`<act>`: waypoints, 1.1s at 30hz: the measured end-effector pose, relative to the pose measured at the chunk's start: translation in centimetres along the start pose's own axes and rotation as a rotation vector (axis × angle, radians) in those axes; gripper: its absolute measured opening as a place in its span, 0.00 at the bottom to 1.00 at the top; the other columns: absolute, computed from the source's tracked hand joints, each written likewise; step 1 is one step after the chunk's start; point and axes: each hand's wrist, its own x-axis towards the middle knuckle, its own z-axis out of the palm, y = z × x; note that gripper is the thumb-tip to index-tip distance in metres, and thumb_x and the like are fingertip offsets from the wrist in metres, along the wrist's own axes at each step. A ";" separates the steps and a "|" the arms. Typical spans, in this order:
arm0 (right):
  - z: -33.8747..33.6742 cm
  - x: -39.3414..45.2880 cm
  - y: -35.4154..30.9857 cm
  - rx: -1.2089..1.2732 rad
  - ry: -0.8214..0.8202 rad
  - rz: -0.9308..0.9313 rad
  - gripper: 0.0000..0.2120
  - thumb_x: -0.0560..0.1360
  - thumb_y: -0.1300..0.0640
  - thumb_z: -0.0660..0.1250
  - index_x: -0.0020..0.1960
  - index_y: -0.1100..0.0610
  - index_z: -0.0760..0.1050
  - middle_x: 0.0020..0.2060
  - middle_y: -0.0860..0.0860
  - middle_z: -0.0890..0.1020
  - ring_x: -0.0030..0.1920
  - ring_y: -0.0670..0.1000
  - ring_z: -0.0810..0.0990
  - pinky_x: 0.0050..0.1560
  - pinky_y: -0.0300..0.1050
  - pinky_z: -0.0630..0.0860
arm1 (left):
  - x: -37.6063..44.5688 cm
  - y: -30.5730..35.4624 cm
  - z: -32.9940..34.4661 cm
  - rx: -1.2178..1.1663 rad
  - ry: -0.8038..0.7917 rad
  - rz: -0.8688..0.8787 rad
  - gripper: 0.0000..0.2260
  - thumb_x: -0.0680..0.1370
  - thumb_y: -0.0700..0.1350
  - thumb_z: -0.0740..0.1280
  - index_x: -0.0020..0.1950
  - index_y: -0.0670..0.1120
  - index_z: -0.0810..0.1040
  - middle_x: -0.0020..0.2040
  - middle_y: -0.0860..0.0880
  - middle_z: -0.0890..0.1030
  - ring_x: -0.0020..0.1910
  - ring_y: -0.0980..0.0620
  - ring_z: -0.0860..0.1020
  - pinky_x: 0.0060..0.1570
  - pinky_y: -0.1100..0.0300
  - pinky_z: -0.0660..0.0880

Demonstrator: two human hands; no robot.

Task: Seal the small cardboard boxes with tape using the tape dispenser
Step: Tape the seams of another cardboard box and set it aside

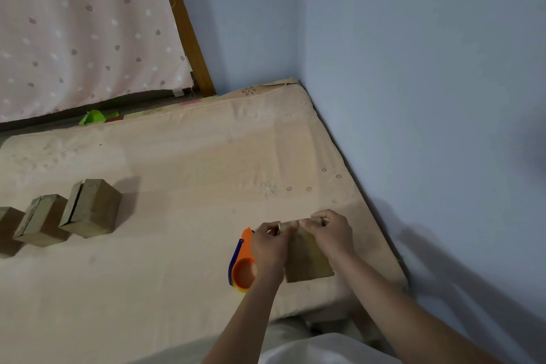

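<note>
A small brown cardboard box [307,260] stands on the mattress [177,186] near its right edge. My left hand [270,245] and my right hand [331,233] both grip the box's top edge, fingers curled over it from either side. An orange tape dispenser [243,266] with a blue blade guard lies on the mattress just left of my left hand, partly hidden behind that wrist. Three more small cardboard boxes [91,208] [42,220] [7,230] stand in a row at the far left, the leftmost cut off by the frame.
A blue wall [428,97] runs along the mattress's right side and behind it. A wooden frame [186,29] with dotted pink fabric leans at the back left. A green scrap [96,117] lies at the mattress's far edge.
</note>
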 end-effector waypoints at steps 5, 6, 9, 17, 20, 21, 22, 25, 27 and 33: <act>-0.2 0.5 0.3 0.045 -0.053 0.012 0.04 0.78 0.54 0.69 0.51 0.52 0.82 0.46 0.45 0.83 0.46 0.44 0.79 0.41 0.38 0.74 | 0.7 -0.5 -0.8 -0.098 -0.034 -0.028 0.11 0.76 0.52 0.73 0.54 0.49 0.81 0.48 0.52 0.84 0.50 0.51 0.81 0.44 0.58 0.77; -0.2 0.4 0.2 0.058 -0.060 0.014 0.05 0.79 0.55 0.68 0.50 0.52 0.82 0.46 0.45 0.83 0.46 0.44 0.80 0.41 0.38 0.74 | 0.7 -0.6 -0.9 -0.101 -0.028 -0.032 0.10 0.76 0.52 0.72 0.54 0.49 0.82 0.48 0.53 0.84 0.51 0.51 0.80 0.44 0.59 0.76; -0.2 0.4 0.2 0.023 -0.066 -0.020 0.07 0.81 0.56 0.64 0.51 0.52 0.82 0.47 0.44 0.83 0.46 0.42 0.79 0.40 0.37 0.73 | 0.9 -0.9 -1.1 -0.115 -0.038 -0.006 0.09 0.78 0.50 0.71 0.56 0.49 0.82 0.50 0.54 0.83 0.53 0.51 0.79 0.44 0.60 0.75; -0.8 1.1 -2.0 0.138 -0.005 -0.097 0.11 0.78 0.59 0.63 0.48 0.51 0.84 0.48 0.43 0.84 0.50 0.43 0.80 0.48 0.39 0.76 | 0.7 1.0 -1.5 -0.291 -0.124 0.134 0.08 0.82 0.43 0.65 0.59 0.48 0.81 0.57 0.57 0.83 0.57 0.57 0.79 0.45 0.70 0.74; -0.4 1.3 -1.3 0.240 0.008 -0.062 0.07 0.77 0.56 0.65 0.46 0.53 0.82 0.52 0.47 0.84 0.50 0.46 0.81 0.47 0.43 0.78 | 1.0 0.6 -1.1 -0.345 -0.198 0.170 0.10 0.83 0.39 0.62 0.59 0.45 0.80 0.64 0.56 0.78 0.62 0.60 0.76 0.48 0.72 0.75; -0.4 1.3 -0.9 0.250 0.001 -0.049 0.07 0.77 0.54 0.66 0.47 0.56 0.81 0.53 0.48 0.84 0.49 0.47 0.81 0.45 0.41 0.77 | 1.0 0.3 -0.9 -0.359 -0.214 0.162 0.11 0.83 0.38 0.60 0.60 0.45 0.80 0.65 0.55 0.77 0.62 0.59 0.75 0.48 0.71 0.75; -0.3 1.3 -0.3 0.254 -0.002 -0.038 0.06 0.78 0.54 0.67 0.48 0.57 0.80 0.54 0.48 0.83 0.50 0.47 0.81 0.45 0.40 0.77 | 0.9 -0.2 -0.7 -0.364 -0.226 0.139 0.13 0.84 0.37 0.59 0.62 0.46 0.80 0.66 0.54 0.77 0.63 0.58 0.75 0.49 0.70 0.76; -0.1 1.1 1.6 0.225 -0.013 -0.011 0.03 0.77 0.56 0.70 0.51 0.52 0.78 0.55 0.47 0.82 0.52 0.46 0.80 0.50 0.42 0.79 | 0.9 -1.8 -0.2 -0.349 -0.240 0.036 0.17 0.85 0.38 0.56 0.65 0.52 0.79 0.64 0.54 0.78 0.63 0.54 0.76 0.51 0.65 0.78; 0.0 0.8 2.0 0.219 -0.041 0.004 0.09 0.76 0.54 0.72 0.54 0.51 0.75 0.51 0.45 0.81 0.50 0.43 0.80 0.45 0.38 0.79 | 1.3 -2.9 -0.1 -0.276 -0.205 -0.023 0.14 0.85 0.42 0.58 0.66 0.54 0.77 0.63 0.55 0.78 0.62 0.54 0.76 0.54 0.60 0.78; 0.6 1.3 3.9 -0.039 -0.137 0.069 0.10 0.75 0.56 0.70 0.55 0.52 0.77 0.48 0.46 0.81 0.46 0.44 0.79 0.42 0.41 0.78 | 1.5 -4.9 0.2 -0.058 -0.282 -0.056 0.13 0.79 0.51 0.69 0.63 0.51 0.78 0.58 0.52 0.82 0.55 0.54 0.81 0.48 0.62 0.81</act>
